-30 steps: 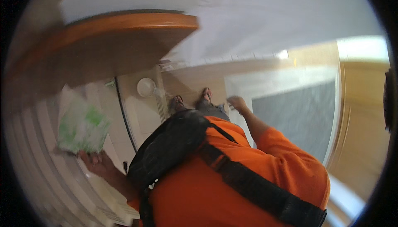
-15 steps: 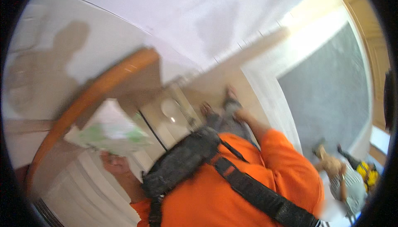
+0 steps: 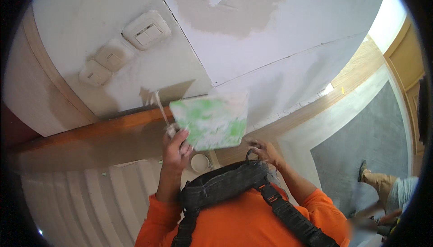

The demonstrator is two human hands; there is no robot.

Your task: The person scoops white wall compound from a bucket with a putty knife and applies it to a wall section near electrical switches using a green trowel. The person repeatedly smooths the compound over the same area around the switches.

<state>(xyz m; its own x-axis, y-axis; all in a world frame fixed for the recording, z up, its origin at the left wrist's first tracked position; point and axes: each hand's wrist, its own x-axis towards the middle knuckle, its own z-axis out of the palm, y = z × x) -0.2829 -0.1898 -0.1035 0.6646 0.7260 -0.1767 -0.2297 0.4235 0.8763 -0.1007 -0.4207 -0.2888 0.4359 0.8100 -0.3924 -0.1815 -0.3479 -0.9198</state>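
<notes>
My left hand (image 3: 177,145) is closed on the edge of a flat board (image 3: 209,123), green and smeared with white filler. A thin whitish tool (image 3: 161,107) sticks up from the same hand; it is too narrow in view for me to tell its kind. Close by on the right, my right hand (image 3: 267,151) hovers above a black chest pack (image 3: 225,181), its fingers loosely bent and apart, with nothing visible in them. Ahead rises a white wall (image 3: 252,66) bearing a beige filler patch (image 3: 259,14) with a pale spot in it.
Several switch plates (image 3: 147,30) sit on the wall at upper left. An orange-brown wooden rail (image 3: 122,125) runs below, with pale steps (image 3: 106,197) beneath. A round white container (image 3: 200,162) stands low down. Another person (image 3: 383,188) is at lower right, on grey flooring.
The view has swung toward the wall and its switches. My left hand with the board has come from the lower left to the middle. My right hand has risen from beside my leg.
</notes>
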